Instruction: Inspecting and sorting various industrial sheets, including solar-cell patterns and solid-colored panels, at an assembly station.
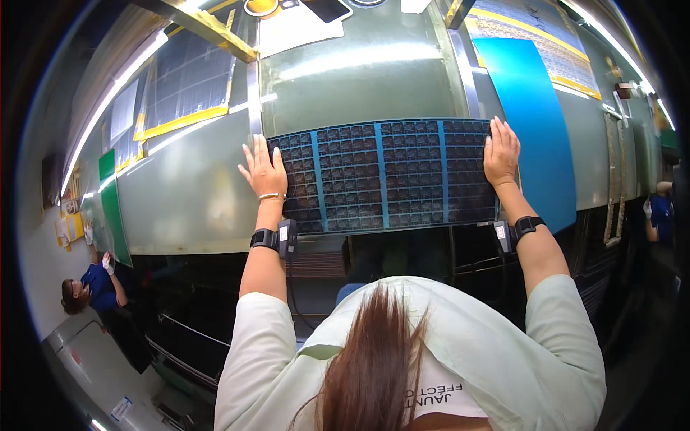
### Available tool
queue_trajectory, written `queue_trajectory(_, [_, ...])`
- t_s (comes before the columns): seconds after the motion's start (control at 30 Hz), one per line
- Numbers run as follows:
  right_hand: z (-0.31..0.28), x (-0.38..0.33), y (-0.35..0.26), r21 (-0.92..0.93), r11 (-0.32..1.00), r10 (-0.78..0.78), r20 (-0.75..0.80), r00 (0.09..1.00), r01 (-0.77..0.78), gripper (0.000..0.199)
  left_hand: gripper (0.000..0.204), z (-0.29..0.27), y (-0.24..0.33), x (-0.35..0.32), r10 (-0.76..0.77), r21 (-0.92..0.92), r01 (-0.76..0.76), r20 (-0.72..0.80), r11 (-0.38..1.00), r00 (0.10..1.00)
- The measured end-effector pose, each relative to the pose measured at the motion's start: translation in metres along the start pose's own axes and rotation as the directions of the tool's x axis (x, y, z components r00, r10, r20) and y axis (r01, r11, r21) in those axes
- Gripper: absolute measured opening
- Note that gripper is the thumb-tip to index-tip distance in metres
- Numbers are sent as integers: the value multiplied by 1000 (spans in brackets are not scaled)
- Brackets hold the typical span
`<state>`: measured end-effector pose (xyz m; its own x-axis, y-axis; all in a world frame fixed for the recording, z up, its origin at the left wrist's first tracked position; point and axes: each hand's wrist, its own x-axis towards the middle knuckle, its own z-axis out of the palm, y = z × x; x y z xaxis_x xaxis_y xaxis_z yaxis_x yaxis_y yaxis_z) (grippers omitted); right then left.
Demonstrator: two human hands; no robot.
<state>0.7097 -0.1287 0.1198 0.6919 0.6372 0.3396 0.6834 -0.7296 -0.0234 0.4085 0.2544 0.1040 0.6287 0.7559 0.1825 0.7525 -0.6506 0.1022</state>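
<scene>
The head view comes from the left one of two fisheye cameras worn on the person's head, facing steeply down. The wearer's own hair (pixel 375 345) and pale green shirt (pixel 514 341) fill the lower part, very near the lens; farther off, around mid-frame, come the left hand (pixel 264 172), the right hand (pixel 502 152) and the dark panel (pixel 382 172). The wide lens reaches sideways to a distant co-worker (pixel 100 287), bending straight edges toward its dark, rounded rim
</scene>
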Motion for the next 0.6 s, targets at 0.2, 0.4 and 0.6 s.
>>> queue_trajectory(0.2, [-10,-18,4,-67,998,21,103,994,-14,51,60,4,19,-1,6,133,-7,9,991,1000])
queue_trajectory(0.4, [-93,-145,-9,76,996,8,361,932,-38,60,62,5,13,-2,-26,154,29,-18,988,999])
queue_trajectory(0.6, [-133,-155,-18,185,983,-72,336,939,9,71,72,-10,30,-28,144,322,-147,34,935,989])
